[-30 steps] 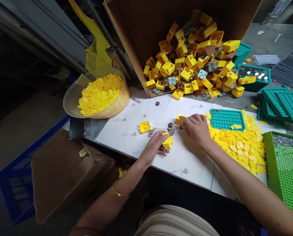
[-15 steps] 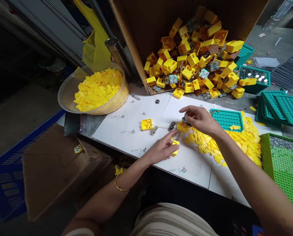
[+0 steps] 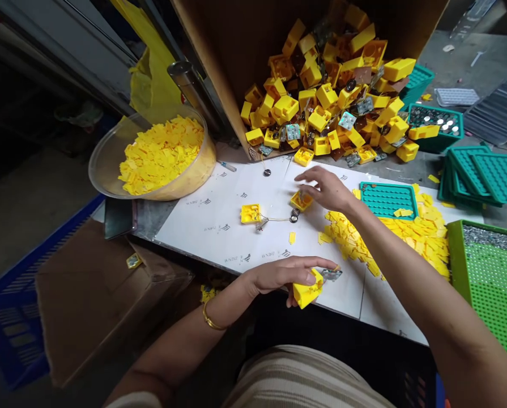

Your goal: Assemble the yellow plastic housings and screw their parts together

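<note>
My left hand [image 3: 281, 275] grips a yellow housing [image 3: 307, 290] at the table's front edge, its index finger stretched to a small circuit board [image 3: 332, 275] beside it. My right hand [image 3: 323, 190] is above the table with fingers apart, over a second yellow housing [image 3: 301, 200], partly covered by it. Two round black parts [image 3: 294, 215] lie just below that housing, joined by a wire to a third yellow housing [image 3: 250, 213] on the left. A small yellow piece [image 3: 293, 238] lies on the white sheet between my hands.
A cardboard box [image 3: 213, 68] of yellow housings stands behind. A clear bowl [image 3: 98, 170] of yellow pieces is at left. Loose yellow pieces [image 3: 431, 243] surround a teal tray [image 3: 389, 199]; a green tray [image 3: 493, 294] sits far right. A screwdriver [image 3: 228, 166] lies near the bowl.
My left hand has moved toward me and right with the yellow housing, now tilted. My right hand has drawn slightly up and left, away from the dark part it was touching.
</note>
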### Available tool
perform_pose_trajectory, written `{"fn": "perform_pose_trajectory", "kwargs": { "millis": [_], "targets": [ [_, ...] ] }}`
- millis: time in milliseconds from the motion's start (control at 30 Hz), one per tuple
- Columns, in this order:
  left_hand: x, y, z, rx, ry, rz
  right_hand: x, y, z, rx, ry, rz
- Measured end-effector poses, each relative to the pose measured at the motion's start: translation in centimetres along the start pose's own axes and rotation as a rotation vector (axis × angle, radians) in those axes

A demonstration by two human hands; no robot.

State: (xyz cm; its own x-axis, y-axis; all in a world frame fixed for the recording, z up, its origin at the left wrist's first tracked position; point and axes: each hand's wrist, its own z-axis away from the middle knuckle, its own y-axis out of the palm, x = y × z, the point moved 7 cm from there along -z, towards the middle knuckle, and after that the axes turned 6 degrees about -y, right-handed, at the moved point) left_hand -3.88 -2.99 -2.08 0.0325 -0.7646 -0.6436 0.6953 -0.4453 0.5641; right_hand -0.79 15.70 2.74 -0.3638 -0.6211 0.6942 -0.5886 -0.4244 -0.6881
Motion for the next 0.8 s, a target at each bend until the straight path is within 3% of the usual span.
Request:
{"fn": "perform_pose_trajectory", "kwargs": {
  "millis": [67, 133, 233, 333, 433, 533, 667, 733, 800],
  "targets": [
    [0.6, 0.4, -0.1, 0.078, 0.018, 0.09, 0.7, -1.3, 1.2, -0.121, 0.005, 0.035],
    [1.0, 0.6, 0.1, 0.123, 0.042, 0.198, 1.7, -2.4, 3.5, -0.159, 0.036, -0.018],
    [1.1, 1.1, 0.7, 0.182, 0.054, 0.356, 3.1, -1.7, 8.1, 0.097, 0.081, -0.245],
    [0.4, 2.2, 1.1, 0.267, 0.05, 0.465, 4.2, 0.2, 12.7, 0.271, 0.093, -0.64],
    [-0.5, 3.1, 0.8, 0.277, 0.069, 0.518, 4.5, 2.6, 15.8, 0.36, 0.15, -1.025],
    [-0.7, 3.5, -0.2, 0.252, 0.093, 0.579, 3.8, 4.0, 17.7, 0.299, 0.292, -1.247],
    [0.7, 3.2, -1.9, 0.086, 0.06, 0.672, 1.4, 3.0, 20.4, 0.025, 0.452, -1.062],
    [1.9, 3.1, -2.8, -0.018, -0.003, 0.706, 0.5, 1.3, 22.0, -0.092, 0.449, -0.717],
    [3.0, 3.3, -3.4, -0.099, -0.071, 0.715, 0.4, -0.4, 23.8, -0.168, 0.454, -0.225]
  ]
}}
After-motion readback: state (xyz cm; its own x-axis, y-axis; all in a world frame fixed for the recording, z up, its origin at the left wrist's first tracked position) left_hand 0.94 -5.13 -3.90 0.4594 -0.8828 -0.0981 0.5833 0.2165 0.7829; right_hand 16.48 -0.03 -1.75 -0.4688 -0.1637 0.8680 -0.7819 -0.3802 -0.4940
